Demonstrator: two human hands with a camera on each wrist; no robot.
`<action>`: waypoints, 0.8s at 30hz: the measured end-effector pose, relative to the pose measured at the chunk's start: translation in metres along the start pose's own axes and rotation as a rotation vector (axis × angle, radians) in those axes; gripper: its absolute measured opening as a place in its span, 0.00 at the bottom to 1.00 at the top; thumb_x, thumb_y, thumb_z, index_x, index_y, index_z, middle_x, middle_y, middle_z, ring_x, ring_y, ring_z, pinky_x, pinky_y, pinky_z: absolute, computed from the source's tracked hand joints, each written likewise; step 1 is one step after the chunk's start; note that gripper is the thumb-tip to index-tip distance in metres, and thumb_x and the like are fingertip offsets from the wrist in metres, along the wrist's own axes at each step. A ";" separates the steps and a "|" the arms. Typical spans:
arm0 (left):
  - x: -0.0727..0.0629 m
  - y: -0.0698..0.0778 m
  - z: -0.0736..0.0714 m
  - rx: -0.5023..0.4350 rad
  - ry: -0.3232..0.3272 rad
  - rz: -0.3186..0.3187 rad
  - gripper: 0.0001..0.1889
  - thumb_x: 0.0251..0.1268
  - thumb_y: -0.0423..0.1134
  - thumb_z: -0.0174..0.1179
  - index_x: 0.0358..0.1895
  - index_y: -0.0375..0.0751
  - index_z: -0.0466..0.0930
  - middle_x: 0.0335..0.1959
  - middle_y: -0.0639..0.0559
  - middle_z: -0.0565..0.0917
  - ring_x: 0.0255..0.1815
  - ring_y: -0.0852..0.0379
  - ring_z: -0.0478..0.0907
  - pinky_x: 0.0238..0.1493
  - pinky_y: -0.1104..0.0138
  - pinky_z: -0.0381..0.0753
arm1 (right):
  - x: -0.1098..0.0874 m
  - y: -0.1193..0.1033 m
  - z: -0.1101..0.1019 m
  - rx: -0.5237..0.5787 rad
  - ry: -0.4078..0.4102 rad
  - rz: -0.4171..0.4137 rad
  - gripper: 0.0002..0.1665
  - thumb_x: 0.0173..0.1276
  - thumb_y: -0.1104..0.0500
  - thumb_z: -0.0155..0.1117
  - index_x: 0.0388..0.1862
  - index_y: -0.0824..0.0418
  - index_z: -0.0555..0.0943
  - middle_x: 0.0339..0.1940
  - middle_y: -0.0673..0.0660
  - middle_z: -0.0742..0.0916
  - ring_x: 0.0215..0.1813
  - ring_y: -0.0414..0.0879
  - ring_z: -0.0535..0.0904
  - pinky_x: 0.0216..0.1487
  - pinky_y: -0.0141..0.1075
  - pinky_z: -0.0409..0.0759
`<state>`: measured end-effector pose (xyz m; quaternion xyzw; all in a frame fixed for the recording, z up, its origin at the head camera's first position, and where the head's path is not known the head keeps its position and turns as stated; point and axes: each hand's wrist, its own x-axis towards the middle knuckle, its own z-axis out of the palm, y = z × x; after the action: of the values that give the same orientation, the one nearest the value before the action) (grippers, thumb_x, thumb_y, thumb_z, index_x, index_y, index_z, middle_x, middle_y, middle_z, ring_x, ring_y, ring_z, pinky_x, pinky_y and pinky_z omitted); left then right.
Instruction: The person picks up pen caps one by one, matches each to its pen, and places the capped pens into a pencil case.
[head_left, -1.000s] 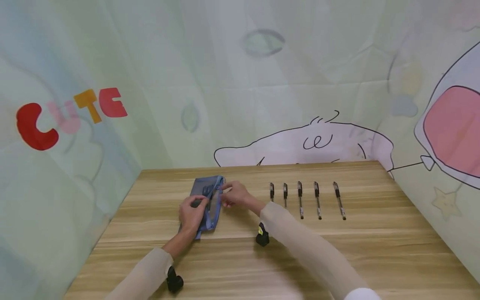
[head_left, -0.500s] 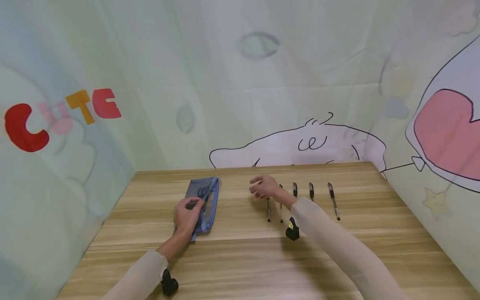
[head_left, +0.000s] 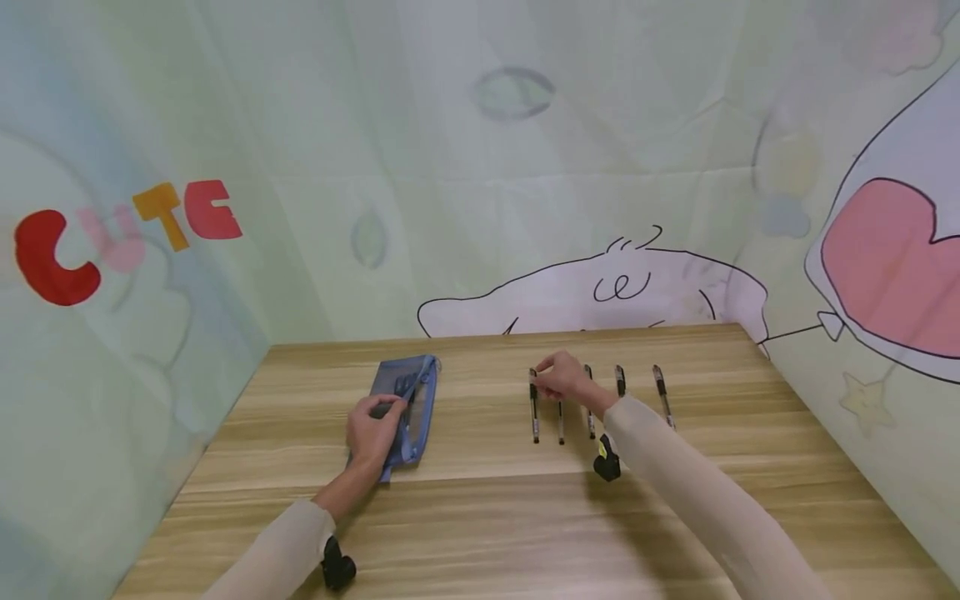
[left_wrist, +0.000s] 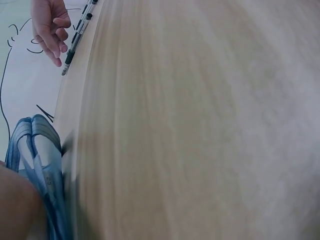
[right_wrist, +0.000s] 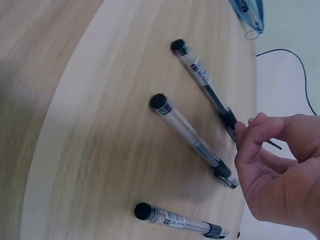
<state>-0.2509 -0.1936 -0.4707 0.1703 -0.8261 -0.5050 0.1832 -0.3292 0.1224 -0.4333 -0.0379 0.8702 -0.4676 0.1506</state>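
Note:
On the left of the table in the head view, my left hand [head_left: 373,432] pinches the open edge of a blue mesh zip pouch [head_left: 426,421]. Dark items show inside it. The left wrist view catches the pouch [left_wrist: 44,150] from the side, with part of the left hand [left_wrist: 19,207] against it. My right hand [head_left: 566,377] is over the near-left end of a row of black-capped pens, its fingertips right at the cap of the leftmost pen [head_left: 535,417]. In the right wrist view its fingers [right_wrist: 252,142] bend loosely beside that pen [right_wrist: 202,77], which lies on the table.
Several more pens lie in a row to the right, including the rightmost pen [head_left: 661,387]. The wooden table [head_left: 480,525] meets a printed cloth backdrop [head_left: 337,250] along its far and side edges. A black wrist camera [head_left: 606,462] hangs under the right sleeve.
My right hand has left the pouch, travelled right to the pens and come down at the leftmost one's cap. My left hand keeps its grip on the pouch. The view has turned slightly right.

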 end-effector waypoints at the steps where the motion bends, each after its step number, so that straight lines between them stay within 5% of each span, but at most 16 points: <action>1: 0.000 0.000 0.000 -0.003 -0.001 0.003 0.14 0.61 0.40 0.67 0.45 0.35 0.88 0.54 0.38 0.85 0.64 0.41 0.77 0.70 0.49 0.71 | 0.001 0.001 0.001 -0.016 0.005 0.006 0.21 0.74 0.64 0.63 0.62 0.73 0.78 0.22 0.56 0.86 0.18 0.38 0.73 0.18 0.25 0.71; 4: 0.001 -0.001 0.000 -0.010 -0.002 0.033 0.12 0.61 0.39 0.68 0.44 0.35 0.88 0.53 0.38 0.86 0.63 0.41 0.78 0.70 0.49 0.71 | 0.004 0.003 0.004 -0.053 0.011 0.001 0.18 0.71 0.65 0.65 0.56 0.75 0.81 0.18 0.53 0.84 0.17 0.37 0.72 0.18 0.24 0.70; 8: 0.001 -0.003 0.000 -0.015 0.002 0.083 0.10 0.61 0.37 0.69 0.42 0.36 0.90 0.50 0.39 0.87 0.60 0.42 0.80 0.69 0.50 0.73 | 0.008 0.005 0.010 -0.087 0.007 -0.025 0.08 0.68 0.66 0.68 0.36 0.73 0.85 0.14 0.51 0.80 0.15 0.37 0.69 0.16 0.23 0.68; 13: 0.001 -0.005 0.001 -0.021 0.007 0.113 0.10 0.62 0.36 0.69 0.44 0.36 0.91 0.51 0.39 0.87 0.60 0.41 0.80 0.69 0.51 0.74 | 0.010 0.004 0.015 -0.119 0.008 -0.047 0.16 0.66 0.67 0.69 0.17 0.66 0.78 0.10 0.50 0.76 0.13 0.37 0.66 0.13 0.23 0.66; 19: -0.001 -0.006 0.002 -0.033 0.018 0.114 0.10 0.62 0.36 0.69 0.45 0.36 0.91 0.53 0.39 0.87 0.61 0.40 0.80 0.70 0.51 0.73 | 0.010 0.000 0.022 -0.166 0.009 -0.044 0.21 0.66 0.66 0.71 0.13 0.65 0.78 0.08 0.49 0.75 0.11 0.37 0.64 0.11 0.23 0.62; 24: -0.002 -0.005 0.002 -0.035 0.028 0.109 0.10 0.62 0.36 0.69 0.44 0.36 0.91 0.52 0.39 0.87 0.61 0.40 0.80 0.69 0.50 0.73 | 0.011 -0.004 0.026 -0.072 -0.005 -0.010 0.11 0.65 0.64 0.72 0.25 0.69 0.87 0.09 0.49 0.78 0.11 0.35 0.65 0.12 0.22 0.62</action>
<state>-0.2498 -0.1940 -0.4763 0.1290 -0.8226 -0.5061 0.2247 -0.3318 0.0967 -0.4455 -0.0488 0.8859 -0.4366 0.1487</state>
